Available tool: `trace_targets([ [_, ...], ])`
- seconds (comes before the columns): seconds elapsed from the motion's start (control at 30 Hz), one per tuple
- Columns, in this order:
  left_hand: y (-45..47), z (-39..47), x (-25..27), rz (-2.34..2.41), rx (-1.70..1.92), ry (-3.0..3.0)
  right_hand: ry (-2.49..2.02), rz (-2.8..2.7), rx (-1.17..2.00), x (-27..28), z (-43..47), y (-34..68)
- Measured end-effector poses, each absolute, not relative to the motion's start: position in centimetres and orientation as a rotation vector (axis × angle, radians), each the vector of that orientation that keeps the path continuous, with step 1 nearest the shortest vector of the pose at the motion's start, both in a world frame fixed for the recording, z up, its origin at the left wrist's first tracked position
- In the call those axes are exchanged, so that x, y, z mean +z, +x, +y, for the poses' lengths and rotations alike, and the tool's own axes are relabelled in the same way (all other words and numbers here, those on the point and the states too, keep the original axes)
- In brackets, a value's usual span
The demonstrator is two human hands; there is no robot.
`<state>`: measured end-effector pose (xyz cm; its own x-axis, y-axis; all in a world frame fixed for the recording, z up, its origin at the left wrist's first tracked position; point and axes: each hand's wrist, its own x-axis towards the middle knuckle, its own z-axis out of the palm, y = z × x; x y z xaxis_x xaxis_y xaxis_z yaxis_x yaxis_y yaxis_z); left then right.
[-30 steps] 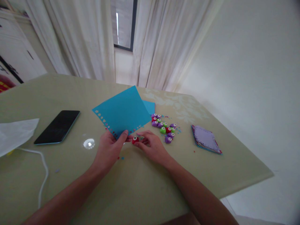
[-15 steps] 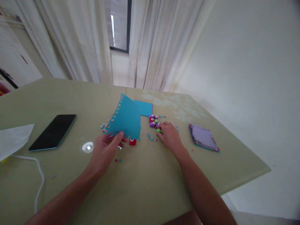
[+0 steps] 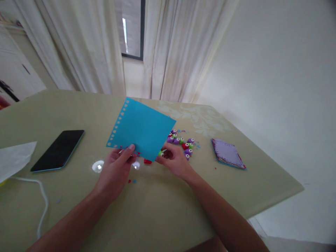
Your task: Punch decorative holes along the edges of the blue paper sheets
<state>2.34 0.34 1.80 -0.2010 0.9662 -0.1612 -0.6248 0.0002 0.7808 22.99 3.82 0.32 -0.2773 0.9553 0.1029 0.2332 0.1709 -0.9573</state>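
Note:
My left hand (image 3: pixel 119 168) pinches a blue sheet of paper (image 3: pixel 141 129) by its lower edge, thumb on top. Small punched holes run down the sheet's left side and partly along the bottom edge. Between the fingers of my right hand (image 3: pixel 174 159) is a small green paper punch (image 3: pixel 161 153) with an eye on it, close to the sheet's lower right corner; the fingers hide part of it. A red paper punch (image 3: pixel 147 161) lies on the table just under the sheet. Several purple, red and green punches (image 3: pixel 187 151) stand grouped behind my right hand.
A stack of punched paper squares (image 3: pixel 229 154) sits on the right. To the left lie a black tablet (image 3: pixel 58 149), a white sheet (image 3: pixel 17 157) and a white cable (image 3: pixel 45 199). Paper confetti (image 3: pixel 198 144) is scattered on the table (image 3: pixel 147 213).
My right hand has lifted the green punch from the group and brought it left to the sheet. The blue sheet has turned flatter to view and now hides the blue paper behind it.

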Motion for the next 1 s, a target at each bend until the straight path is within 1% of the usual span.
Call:
trace_targets([
  [0.17, 2.8, -0.2, 1.9, 0.909, 1.535, 0.467, -1.043, -1.567, 1.427, 0.3, 2.7, 21.8],
  [0.23, 3.1, -0.4, 1.8, 0.943, 1.515, 0.49, -0.999, -1.53, 1.485, 0.4, 2.5, 21.7],
  [0.57, 3.4, -1.1, 1.4, 1.06, 1.411, 0.675, -0.886, -1.395, 1.561, 1.2, 2.4, 21.4],
  [0.77, 3.2, -1.3, 1.5, 1.257, 1.361, 0.841, -0.891, -1.349, 1.585, 1.8, 2.3, 21.3],
  [1.0, 2.9, -1.3, 1.5, 1.345, 1.366, 0.967, -0.93, -1.304, 1.529, 1.5, 2.4, 21.4],
])
